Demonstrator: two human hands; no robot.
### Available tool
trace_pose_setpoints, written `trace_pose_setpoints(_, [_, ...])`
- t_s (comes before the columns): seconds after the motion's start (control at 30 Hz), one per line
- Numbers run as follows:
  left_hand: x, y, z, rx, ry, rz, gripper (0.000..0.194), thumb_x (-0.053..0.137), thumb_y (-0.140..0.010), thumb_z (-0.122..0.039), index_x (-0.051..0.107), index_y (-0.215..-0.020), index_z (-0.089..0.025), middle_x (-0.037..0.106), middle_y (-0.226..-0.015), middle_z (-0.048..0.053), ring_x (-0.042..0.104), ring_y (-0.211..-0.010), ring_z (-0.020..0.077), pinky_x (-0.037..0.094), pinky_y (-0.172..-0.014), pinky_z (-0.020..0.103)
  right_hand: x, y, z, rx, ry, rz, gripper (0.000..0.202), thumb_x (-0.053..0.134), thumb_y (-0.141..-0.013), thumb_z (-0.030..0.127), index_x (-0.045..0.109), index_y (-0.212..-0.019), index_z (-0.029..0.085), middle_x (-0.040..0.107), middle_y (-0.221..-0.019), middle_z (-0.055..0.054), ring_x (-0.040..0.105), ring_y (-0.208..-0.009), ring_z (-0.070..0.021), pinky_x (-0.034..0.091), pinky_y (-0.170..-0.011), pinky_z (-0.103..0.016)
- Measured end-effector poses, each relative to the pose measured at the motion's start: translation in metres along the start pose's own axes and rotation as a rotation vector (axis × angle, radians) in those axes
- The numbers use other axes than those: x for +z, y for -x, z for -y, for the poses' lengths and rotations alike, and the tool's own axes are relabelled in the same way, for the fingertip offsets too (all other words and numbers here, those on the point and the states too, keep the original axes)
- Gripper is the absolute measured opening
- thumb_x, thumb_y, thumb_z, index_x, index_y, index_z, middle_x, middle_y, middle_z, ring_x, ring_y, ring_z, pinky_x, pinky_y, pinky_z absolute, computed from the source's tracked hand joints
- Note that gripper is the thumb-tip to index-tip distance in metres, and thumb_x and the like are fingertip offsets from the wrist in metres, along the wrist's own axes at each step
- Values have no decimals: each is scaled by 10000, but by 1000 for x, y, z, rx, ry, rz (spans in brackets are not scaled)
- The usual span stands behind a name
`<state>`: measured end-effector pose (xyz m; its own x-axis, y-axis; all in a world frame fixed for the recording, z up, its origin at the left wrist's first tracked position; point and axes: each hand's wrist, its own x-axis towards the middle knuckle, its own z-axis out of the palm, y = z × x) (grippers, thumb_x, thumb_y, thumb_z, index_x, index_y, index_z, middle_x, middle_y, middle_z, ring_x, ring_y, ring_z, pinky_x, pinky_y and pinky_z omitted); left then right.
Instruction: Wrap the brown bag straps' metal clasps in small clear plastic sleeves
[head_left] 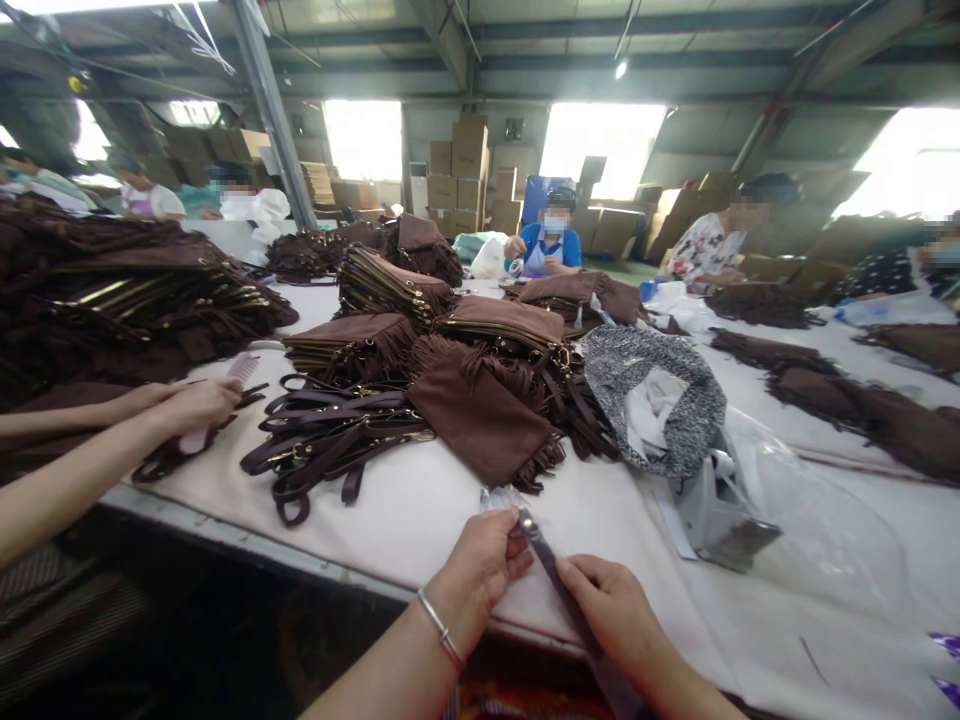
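Observation:
A dark brown strap (553, 568), partly inside clear plastic, runs between my two hands at the table's front edge. My left hand (491, 560), with a silver bangle at its wrist, pinches the strap's upper end near a metal stud. Further down, my right hand (611, 610) grips the same strap between thumb and fingers. Just beyond my hands lies a brown fringed bag (487, 410). To its left sits a pile of dark straps (330, 440) with gold-coloured clasps. The strap's lower end goes out of view at the bottom.
Stacks of brown zipped bags (499, 322) stand behind. A grey speckled fabric piece (660, 395) and a tape dispenser (724, 525) are at right. From the left, a co-worker's hands (206, 402) hold a pink comb (241, 368). Another person (551, 240) sits across the table.

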<state>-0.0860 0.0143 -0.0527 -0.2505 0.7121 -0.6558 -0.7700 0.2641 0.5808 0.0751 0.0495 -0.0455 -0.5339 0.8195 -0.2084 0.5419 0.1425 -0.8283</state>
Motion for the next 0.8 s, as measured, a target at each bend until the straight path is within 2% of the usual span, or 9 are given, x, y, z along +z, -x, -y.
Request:
trace_pose_setpoints(0.13, [3, 4, 1, 34, -10, -10, 90, 580, -774, -218, 572, -844, -162, 649, -801, 35, 622, -666, 143, 481, -618, 261, -1, -2, 5, -37, 26, -39, 426, 478, -857, 501, 733, -715, 190, 702, -710, -31, 592, -725, -223, 391, -661, -269])
trace_pose_setpoints(0.27, [3, 5, 3, 53, -9, -6, 91, 582, -779, -221, 561, -847, -163, 648, -805, 38, 625, -687, 148, 487, -632, 273, 1, -11, 9, -31, -8, -42, 425, 491, -846, 507, 758, -756, 189, 741, -777, -47, 626, -779, -246, 416, -702, -279])
trace_pose_setpoints(0.43, [2, 7, 1, 39, -2, 6, 94, 577, -768, -191, 558, -857, -170, 648, -791, 33, 624, -658, 146, 491, -626, 279, 5, -17, 6, 12, -41, -25, 472, 492, -828, 536, 730, -677, 158, 683, -626, -34, 587, -648, -208, 388, -581, -267])
trace_pose_setpoints(0.57, [3, 7, 0, 42, 3, 0, 59, 571, -768, -183, 547, -820, -169, 626, -725, 17, 606, -614, 131, 480, -592, 256, 7, -15, 0, 68, -130, 20, 483, 497, -820, 567, 733, -755, 151, 635, -540, -17, 551, -544, -183, 374, -523, -264])
trace_pose_setpoints(0.67, [3, 6, 1, 51, 6, 0, 69, 588, -765, -200, 545, -809, -169, 622, -711, 15, 603, -609, 130, 473, -571, 242, 6, -15, 0, 59, -199, 7, 469, 549, -787, 581, 745, -866, 162, 693, -647, -36, 602, -628, -207, 422, -571, -268])
trace_pose_setpoints(0.8, [2, 6, 2, 77, 6, 64, 107, 612, -755, -218, 552, -820, -158, 650, -755, 48, 630, -666, 164, 513, -605, 286, 4, -26, 7, -16, -179, -21, 448, 548, -798, 556, 749, -841, 158, 734, -798, -66, 636, -796, -241, 459, -706, -286])
